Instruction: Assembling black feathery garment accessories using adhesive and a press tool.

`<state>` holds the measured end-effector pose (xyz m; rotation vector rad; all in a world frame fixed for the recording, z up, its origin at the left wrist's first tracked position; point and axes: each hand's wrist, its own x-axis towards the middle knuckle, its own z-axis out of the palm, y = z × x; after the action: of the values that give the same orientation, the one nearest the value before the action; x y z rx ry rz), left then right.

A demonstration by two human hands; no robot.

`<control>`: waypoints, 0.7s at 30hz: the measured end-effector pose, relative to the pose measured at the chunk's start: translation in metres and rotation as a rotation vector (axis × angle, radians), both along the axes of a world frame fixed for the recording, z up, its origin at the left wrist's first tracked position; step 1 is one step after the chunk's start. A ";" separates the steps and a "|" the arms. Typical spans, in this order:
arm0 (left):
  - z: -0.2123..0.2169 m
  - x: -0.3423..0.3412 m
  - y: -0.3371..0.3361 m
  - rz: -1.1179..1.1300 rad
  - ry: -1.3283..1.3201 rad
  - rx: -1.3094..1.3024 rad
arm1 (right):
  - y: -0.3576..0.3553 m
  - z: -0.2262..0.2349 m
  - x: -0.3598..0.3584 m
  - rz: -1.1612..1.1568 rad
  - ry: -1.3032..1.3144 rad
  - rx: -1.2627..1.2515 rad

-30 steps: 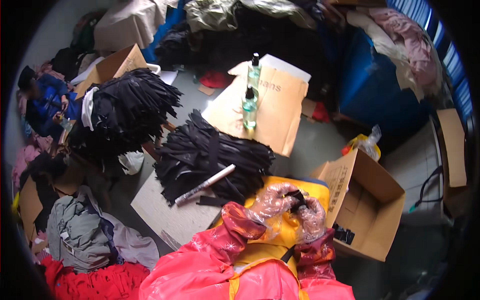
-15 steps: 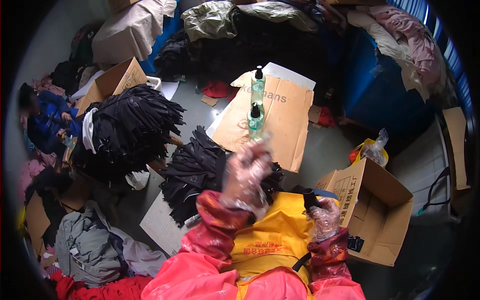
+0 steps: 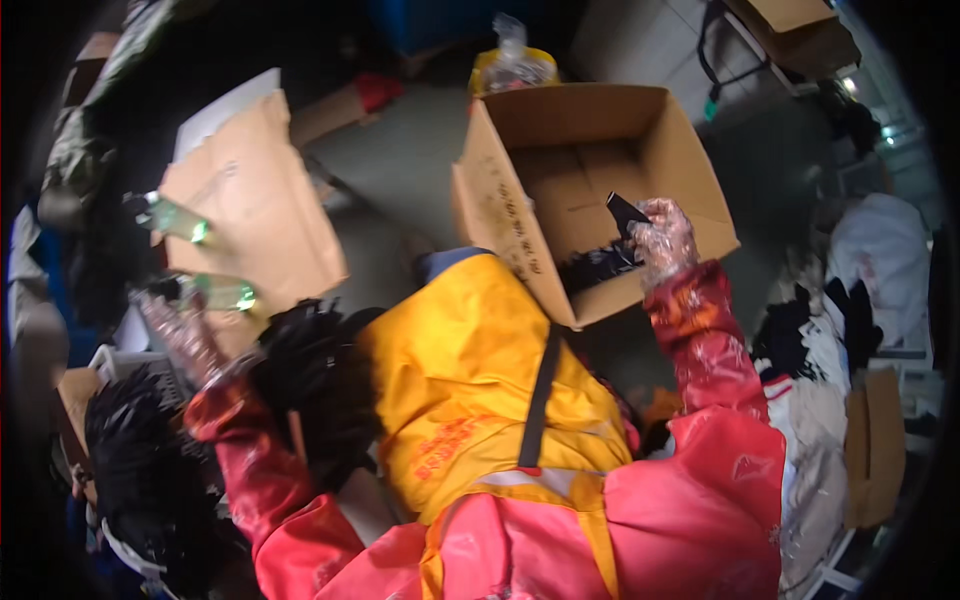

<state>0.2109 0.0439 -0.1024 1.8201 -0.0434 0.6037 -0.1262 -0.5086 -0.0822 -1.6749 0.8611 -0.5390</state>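
My right hand (image 3: 664,240), in a clear plastic glove, is closed on a black cloth strip (image 3: 627,213) above an open cardboard box (image 3: 690,170). More black strips (image 3: 598,265) lie in the near corner of that box. Off to the left, my gloved left hand (image 3: 185,335) has its fingers stretched out, somewhat blurred, and appears to hold nothing. It is close to a pale green bottle (image 3: 228,293) with a black pump top. A second such bottle (image 3: 175,218) stands farther back on a flattened cardboard sheet (image 3: 290,230).
Bundles of black strips (image 3: 300,360) lie left of my yellow apron (image 3: 465,360), with another pile (image 3: 150,470) at lower left. Behind the box is a yellow container holding clear plastic (image 3: 515,72). Pale cloth heaps (image 3: 880,260) are at the right.
The view has swung right. My right hand has moved with the black strip from beside my apron to over the box. My left hand has left my lap area and is out to the left.
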 end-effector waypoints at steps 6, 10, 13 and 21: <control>0.022 -0.036 0.049 -0.187 -0.176 0.760 | -0.171 -0.085 -0.047 -0.081 0.214 0.446; 0.018 -0.062 0.072 -0.072 -0.014 0.680 | -0.253 -0.155 -0.071 0.014 0.156 0.539; 0.009 -0.056 0.097 -0.133 -0.050 0.913 | -0.279 -0.192 -0.067 0.331 0.524 0.131; 0.000 -0.047 0.123 0.005 0.185 0.686 | -0.264 -0.225 -0.040 1.200 1.634 -0.784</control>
<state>0.1641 0.1667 -0.1023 2.5344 -0.1340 0.4473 -0.1664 -0.7729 -0.3070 -2.8137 0.4053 1.7519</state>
